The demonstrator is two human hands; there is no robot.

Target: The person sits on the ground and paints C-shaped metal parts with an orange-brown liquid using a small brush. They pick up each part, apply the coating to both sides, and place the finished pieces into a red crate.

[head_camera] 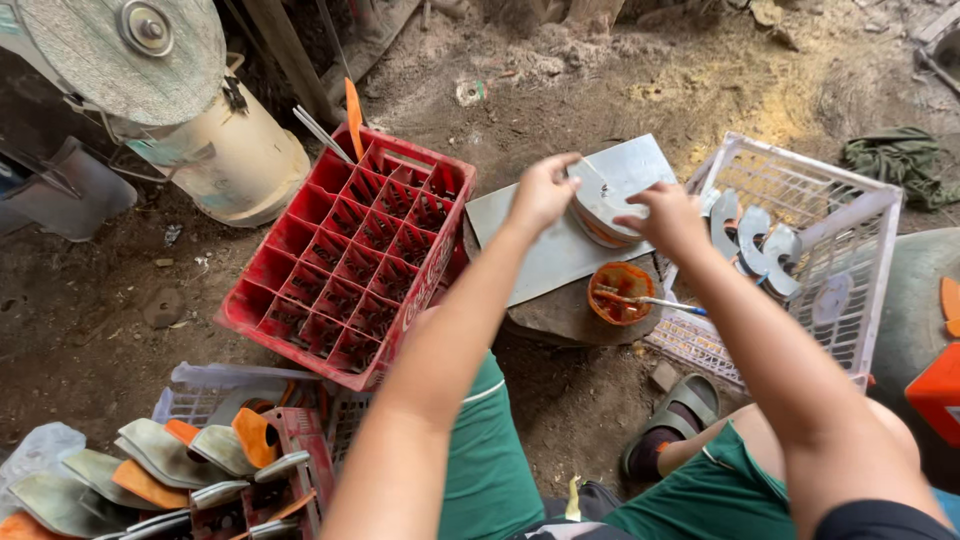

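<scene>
Here both hands meet over a stack of curved grey metal blades (600, 212) lying on a flat metal sheet (560, 250) at about one o'clock from the frame's centre. The left hand (542, 192) pinches the stack's left edge, fingers closed on it; the right hand (668, 218) has its fingers curled onto the right edge. The stack's long axis runs roughly from eight to two o'clock, curved side toward twelve. Just below, at five o'clock from the stack, sits an orange bowl of glue (620, 292) with a brush (662, 300) pointing toward three. A red bottle crate (350, 255) stands at nine o'clock, a white wire basket (800, 250) at three.
</scene>
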